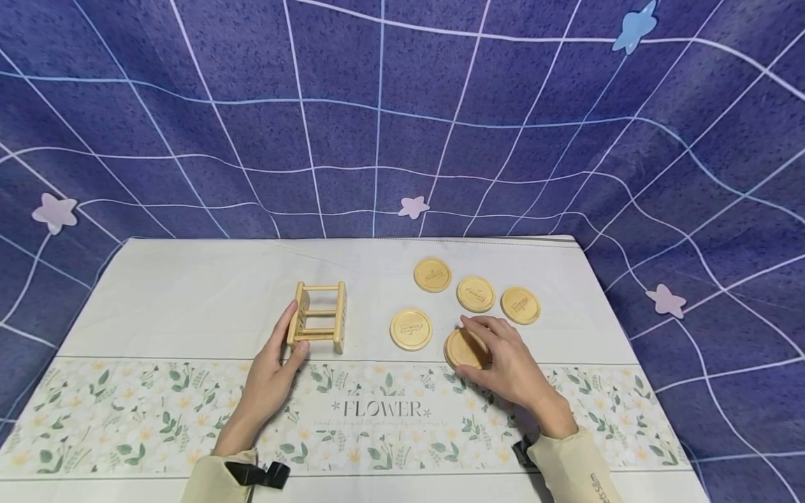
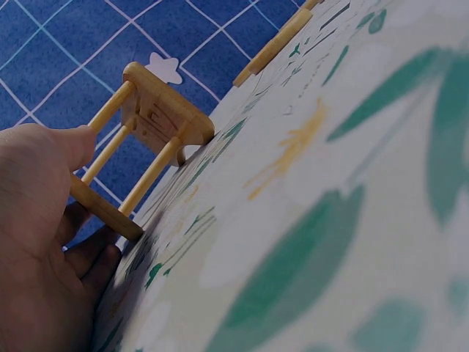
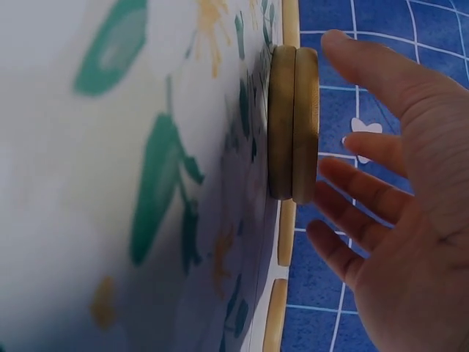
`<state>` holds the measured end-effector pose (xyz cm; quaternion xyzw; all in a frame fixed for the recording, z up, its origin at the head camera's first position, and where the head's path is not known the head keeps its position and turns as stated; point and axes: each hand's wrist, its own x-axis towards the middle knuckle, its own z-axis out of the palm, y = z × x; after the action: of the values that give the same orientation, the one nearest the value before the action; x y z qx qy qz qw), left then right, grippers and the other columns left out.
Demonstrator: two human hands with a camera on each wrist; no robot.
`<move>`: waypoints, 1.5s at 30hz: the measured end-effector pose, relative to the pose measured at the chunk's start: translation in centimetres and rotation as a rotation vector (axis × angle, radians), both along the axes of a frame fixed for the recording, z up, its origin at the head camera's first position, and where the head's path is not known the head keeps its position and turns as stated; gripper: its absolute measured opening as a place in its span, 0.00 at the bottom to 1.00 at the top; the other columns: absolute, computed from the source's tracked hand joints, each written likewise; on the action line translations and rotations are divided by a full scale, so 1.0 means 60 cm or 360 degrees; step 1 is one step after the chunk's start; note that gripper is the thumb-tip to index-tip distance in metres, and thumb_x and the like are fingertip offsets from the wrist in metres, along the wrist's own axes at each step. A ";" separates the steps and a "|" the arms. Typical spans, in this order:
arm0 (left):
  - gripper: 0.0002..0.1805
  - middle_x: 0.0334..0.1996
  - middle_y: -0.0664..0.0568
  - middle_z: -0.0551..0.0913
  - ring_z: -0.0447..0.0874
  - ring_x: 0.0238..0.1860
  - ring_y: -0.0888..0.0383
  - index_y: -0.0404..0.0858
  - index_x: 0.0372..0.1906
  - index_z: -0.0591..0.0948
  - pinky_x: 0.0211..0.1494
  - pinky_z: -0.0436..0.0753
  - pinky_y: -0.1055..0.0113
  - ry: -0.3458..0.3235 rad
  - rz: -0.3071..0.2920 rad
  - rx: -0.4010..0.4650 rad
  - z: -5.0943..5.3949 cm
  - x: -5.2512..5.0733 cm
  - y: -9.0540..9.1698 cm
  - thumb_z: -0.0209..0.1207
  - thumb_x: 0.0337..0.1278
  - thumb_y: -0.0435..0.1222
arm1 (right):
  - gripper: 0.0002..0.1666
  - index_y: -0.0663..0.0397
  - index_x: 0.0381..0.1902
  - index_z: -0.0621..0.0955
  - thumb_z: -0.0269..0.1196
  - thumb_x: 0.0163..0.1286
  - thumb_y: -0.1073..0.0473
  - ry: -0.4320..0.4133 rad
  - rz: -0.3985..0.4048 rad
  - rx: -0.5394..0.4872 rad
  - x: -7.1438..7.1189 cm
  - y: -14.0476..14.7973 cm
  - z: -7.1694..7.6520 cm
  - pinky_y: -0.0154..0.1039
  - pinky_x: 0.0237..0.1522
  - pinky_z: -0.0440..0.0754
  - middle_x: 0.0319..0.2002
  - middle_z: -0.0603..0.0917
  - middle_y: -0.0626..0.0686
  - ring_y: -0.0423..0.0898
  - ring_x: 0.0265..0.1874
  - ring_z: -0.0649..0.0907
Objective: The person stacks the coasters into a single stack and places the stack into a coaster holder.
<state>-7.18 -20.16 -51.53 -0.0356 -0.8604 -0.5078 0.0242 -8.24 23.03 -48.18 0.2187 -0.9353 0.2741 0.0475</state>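
Observation:
My left hand [image 1: 272, 374] grips the left side panel of a small wooden coaster rack [image 1: 340, 318], thumb at the front and fingers along the outer side. In the left wrist view the rack [image 2: 163, 110] shows two side panels joined by round rods, with no coaster between them. My right hand [image 1: 508, 360] hovers over two stacked round wooden coasters [image 1: 464, 349], fingers spread and loosely bent. The right wrist view shows a gap between these fingers and the stack [image 3: 294, 125]. Four-sided details on the coaster tops are too small to read.
A single coaster [image 1: 411, 330] lies left of the stack. Behind it are a back coaster [image 1: 432, 275], a middle coaster [image 1: 476, 294] and a right coaster [image 1: 520, 305]. A white cloth with a floral band [image 1: 390, 447] covers the table; a blue gridded curtain [image 1: 346, 140] hangs behind.

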 end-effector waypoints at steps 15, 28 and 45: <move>0.37 0.91 0.51 0.52 0.49 0.90 0.38 0.63 0.92 0.51 0.87 0.53 0.30 0.0007 -0.0005 0.0001 0.002 -0.001 -0.001 0.51 0.92 0.46 | 0.52 0.56 0.79 0.79 0.86 0.61 0.49 0.0094 0.0029 -0.0028 -0.009 -0.015 0.009 0.64 0.71 0.78 0.69 0.83 0.56 0.58 0.68 0.81; 0.37 0.91 0.50 0.53 0.50 0.90 0.37 0.65 0.92 0.52 0.87 0.53 0.29 0.0008 -0.0005 -0.0003 -0.002 -0.003 0.001 0.52 0.91 0.46 | 0.49 0.55 0.79 0.79 0.85 0.63 0.49 0.0144 0.0022 -0.0023 -0.006 -0.030 0.017 0.63 0.68 0.78 0.69 0.83 0.56 0.58 0.68 0.82; 0.37 0.91 0.52 0.52 0.49 0.90 0.38 0.65 0.92 0.51 0.88 0.52 0.31 -0.0021 0.0003 0.0001 -0.002 0.000 -0.001 0.52 0.91 0.47 | 0.49 0.56 0.78 0.80 0.86 0.62 0.49 0.0187 0.0052 -0.0036 -0.019 -0.047 0.023 0.61 0.69 0.78 0.68 0.84 0.58 0.59 0.69 0.81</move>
<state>-7.20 -20.22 -51.66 -0.0315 -0.8605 -0.5081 0.0189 -9.35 20.19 -46.78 0.2491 -0.9240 0.2721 0.1003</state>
